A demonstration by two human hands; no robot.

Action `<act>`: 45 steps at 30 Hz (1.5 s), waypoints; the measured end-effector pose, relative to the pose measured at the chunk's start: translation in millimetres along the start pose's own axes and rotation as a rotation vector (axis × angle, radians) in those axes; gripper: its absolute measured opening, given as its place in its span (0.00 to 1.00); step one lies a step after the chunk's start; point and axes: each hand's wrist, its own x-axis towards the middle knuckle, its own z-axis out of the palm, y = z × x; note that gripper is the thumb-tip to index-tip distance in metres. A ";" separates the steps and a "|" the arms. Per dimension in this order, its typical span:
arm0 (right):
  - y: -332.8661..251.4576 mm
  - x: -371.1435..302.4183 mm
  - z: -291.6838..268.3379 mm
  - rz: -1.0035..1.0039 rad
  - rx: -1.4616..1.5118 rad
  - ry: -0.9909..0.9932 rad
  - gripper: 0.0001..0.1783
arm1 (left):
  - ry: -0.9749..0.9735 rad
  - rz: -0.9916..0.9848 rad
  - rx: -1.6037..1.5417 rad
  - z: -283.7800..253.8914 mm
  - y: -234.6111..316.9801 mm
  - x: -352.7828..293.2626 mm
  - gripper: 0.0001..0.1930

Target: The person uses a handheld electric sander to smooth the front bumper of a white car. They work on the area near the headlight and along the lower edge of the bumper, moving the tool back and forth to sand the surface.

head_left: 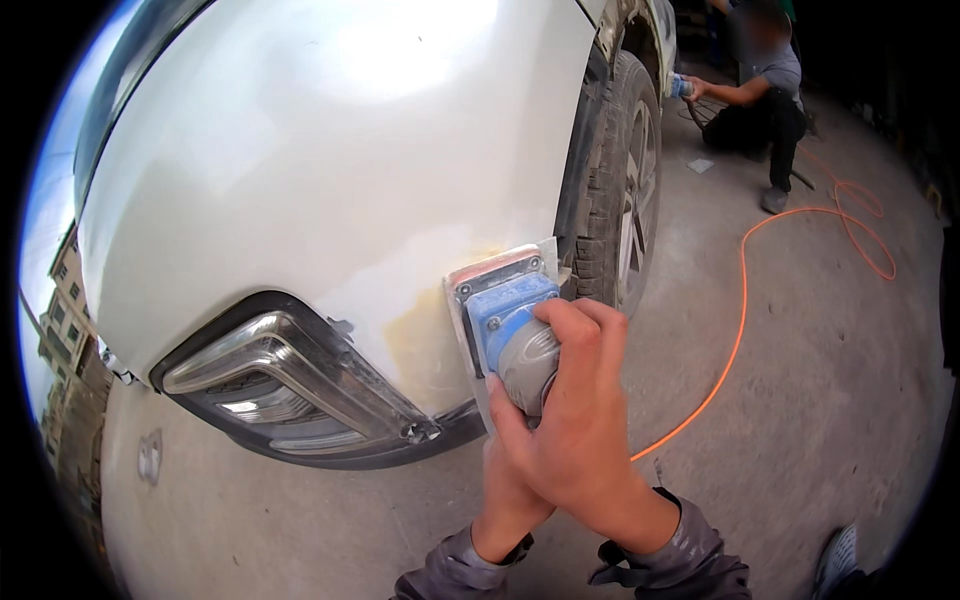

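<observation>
My right hand (pixel 585 420) is wrapped round the grey, rounded top of a blue power sander (pixel 512 298). The sander's flat rectangular pad rests against the lower corner of a white car body panel (pixel 300 150), beside the wheel opening. A pale sheet edge sticks out around the pad. Left of the sander, a yellowish patch (pixel 412 335) and dull, scuffed paint show on the panel. My left hand (pixel 508 495) is behind and below the right one, close under the sander; its fingers are hidden.
A dark-trimmed car lamp (pixel 270 390) sits left of the sander. The dusty wheel (pixel 605 190) is at its right. An orange hose (pixel 742 300) runs over the concrete floor (pixel 800 400). Farther back a crouching person (pixel 775 85) holds another blue tool (pixel 682 86) against the car.
</observation>
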 end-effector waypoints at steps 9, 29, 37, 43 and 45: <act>-2.5 -0.6 -5.1 0.030 -0.028 -0.005 0.36 | -0.065 0.085 0.090 0.3 -11.9 -3.4 0.37; -5.0 12.0 -0.9 0.006 -0.074 0.114 0.33 | -0.132 0.118 0.093 -3.6 -1.7 15.1 0.38; -5.4 11.5 -2.1 0.017 -0.111 0.117 0.32 | -0.124 0.142 0.059 -5.3 3.8 16.2 0.33; -4.0 12.5 -3.7 0.001 -0.153 0.122 0.33 | -0.147 0.076 0.034 -6.1 7.5 18.6 0.32; -6.9 11.9 -4.2 -0.010 -0.145 0.112 0.33 | -0.106 0.129 0.056 -8.5 8.5 15.3 0.32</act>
